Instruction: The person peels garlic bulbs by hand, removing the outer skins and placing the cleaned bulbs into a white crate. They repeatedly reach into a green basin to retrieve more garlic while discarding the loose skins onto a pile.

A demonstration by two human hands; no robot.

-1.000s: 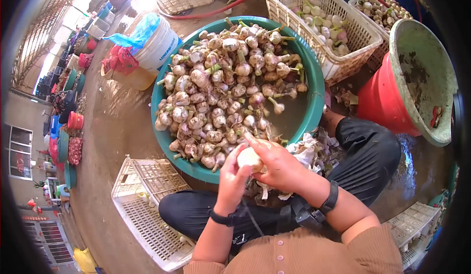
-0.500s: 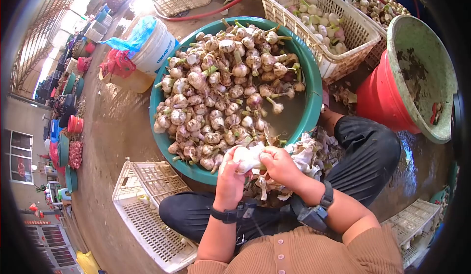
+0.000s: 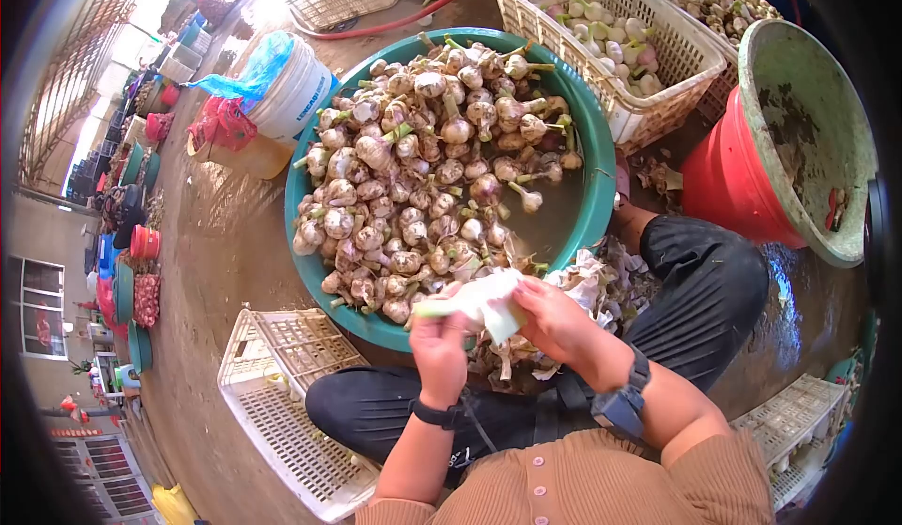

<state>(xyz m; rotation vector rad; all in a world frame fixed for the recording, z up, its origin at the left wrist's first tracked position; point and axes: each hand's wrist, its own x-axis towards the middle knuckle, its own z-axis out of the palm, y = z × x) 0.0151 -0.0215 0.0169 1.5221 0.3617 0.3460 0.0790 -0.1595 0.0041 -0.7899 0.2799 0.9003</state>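
Over the near rim of a green tub [image 3: 594, 207], my left hand [image 3: 440, 344] is closed around a garlic bulb [image 3: 434, 308], whose pale green stem sticks out to the left. My right hand [image 3: 554, 316] pinches white garlic skin [image 3: 490, 290] pulled out between the two hands. Motion blurs the skin and hides where it joins the bulb. Many unpeeled garlic bulbs [image 3: 385, 177], dirty and with short stems, are heaped in the tub. Loose papery peelings [image 3: 601, 281] lie beside my right hand, between the tub and my leg.
A white crate [image 3: 648, 116] with peeled bulbs stands beyond the tub. To the right leans a red bucket [image 3: 728, 182]. Another white crate [image 3: 249, 365] sits by my left knee. A white pail [image 3: 291, 102] with blue plastic and a red hose [image 3: 413, 19] are farther off.
My right hand has moved slightly right and down, drawing white skin outward. The bulb in my left hand has turned so its stem points left.
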